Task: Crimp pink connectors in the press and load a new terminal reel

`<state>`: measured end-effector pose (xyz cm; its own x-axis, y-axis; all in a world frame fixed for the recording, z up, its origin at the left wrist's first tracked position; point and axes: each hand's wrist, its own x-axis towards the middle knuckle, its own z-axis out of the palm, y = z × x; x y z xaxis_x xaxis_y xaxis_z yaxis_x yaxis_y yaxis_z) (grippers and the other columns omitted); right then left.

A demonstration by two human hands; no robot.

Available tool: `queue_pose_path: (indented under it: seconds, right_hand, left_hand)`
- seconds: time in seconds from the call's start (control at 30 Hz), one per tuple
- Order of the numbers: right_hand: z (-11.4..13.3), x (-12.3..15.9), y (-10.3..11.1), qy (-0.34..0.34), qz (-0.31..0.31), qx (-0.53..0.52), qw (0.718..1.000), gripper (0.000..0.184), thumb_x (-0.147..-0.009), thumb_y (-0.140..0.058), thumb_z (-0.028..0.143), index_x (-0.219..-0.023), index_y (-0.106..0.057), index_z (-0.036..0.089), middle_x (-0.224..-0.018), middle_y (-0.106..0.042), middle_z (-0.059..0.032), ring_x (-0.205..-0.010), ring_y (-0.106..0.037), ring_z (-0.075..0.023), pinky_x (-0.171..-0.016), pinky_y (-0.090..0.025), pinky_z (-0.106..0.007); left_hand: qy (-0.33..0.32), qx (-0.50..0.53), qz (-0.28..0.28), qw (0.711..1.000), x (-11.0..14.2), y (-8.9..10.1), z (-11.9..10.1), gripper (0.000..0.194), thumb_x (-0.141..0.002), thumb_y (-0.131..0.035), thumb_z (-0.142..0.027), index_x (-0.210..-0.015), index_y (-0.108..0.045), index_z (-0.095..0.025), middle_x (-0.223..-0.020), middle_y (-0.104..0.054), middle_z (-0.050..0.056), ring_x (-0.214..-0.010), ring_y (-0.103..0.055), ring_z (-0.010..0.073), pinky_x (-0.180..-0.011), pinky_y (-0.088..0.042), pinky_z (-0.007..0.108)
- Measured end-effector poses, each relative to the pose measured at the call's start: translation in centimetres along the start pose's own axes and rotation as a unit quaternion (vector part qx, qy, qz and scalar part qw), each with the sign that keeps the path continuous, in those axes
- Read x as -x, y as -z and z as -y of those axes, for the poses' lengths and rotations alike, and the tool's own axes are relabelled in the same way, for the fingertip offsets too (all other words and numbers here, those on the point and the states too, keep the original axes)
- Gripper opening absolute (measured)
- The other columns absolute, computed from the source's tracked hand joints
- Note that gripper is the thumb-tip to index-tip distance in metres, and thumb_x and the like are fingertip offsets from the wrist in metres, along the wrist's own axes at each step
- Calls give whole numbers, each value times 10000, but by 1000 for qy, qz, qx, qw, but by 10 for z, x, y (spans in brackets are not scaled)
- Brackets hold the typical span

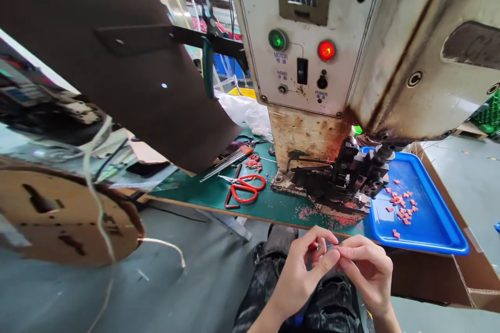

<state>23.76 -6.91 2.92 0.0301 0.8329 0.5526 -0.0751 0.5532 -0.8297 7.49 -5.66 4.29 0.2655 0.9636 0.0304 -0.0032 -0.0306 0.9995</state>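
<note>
My left hand (302, 268) and my right hand (369, 268) meet over my lap, just below the table's front edge. Both have fingers curled and fingertips pinched together on a tiny part (318, 245), red with a bit of metal. It is too small to name. Right above them sits the black tooling (353, 174) of a worn beige press machine (312, 36). A blue tray (433, 229) with several small red pieces (402, 207) lies to the right of the tooling.
Red-handled scissors (244, 190), metal rods and loose red bits lie on the green mat (211, 192). A cardboard reel (58, 213) with trailing wire stands at left, under a large dark panel (117, 47). Green and red lamps glow on the machine's front.
</note>
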Motion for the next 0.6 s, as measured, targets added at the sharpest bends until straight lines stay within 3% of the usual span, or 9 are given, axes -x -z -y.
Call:
queue_pose_path:
  seconds: [0.3,0.47,0.6]
  right_hand:
    - [-2,-1,4,13,-11,97,995,200,-898,-763,76,-1004,-801,242,-818,-805,-31,-682,-755,-160,-610,-627,-210]
    - [-1,-9,7,15,-35,142,989,167,-923,-732,89,-968,-797,236,-824,-806,-27,-708,-760,-163,-644,-627,-223]
    - [-6,-23,16,10,-130,190,973,101,-927,-758,156,-928,-812,241,-840,-782,-36,-762,-723,-172,-663,-596,-257]
  left_hand:
    - [23,-33,-20,999,-7,-4,-3,366,-884,-718,-533,-812,-750,-176,-578,-408,-57,-544,-341,110,-545,-276,241]
    - [22,-39,-28,999,-6,1,-2,402,-877,-706,-582,-968,-772,-196,-612,-384,-63,-552,-334,121,-545,-287,241]
    - [61,-94,47,993,-2,12,20,432,-892,-658,-607,-985,-774,-201,-638,-401,-51,-598,-370,139,-605,-325,252]
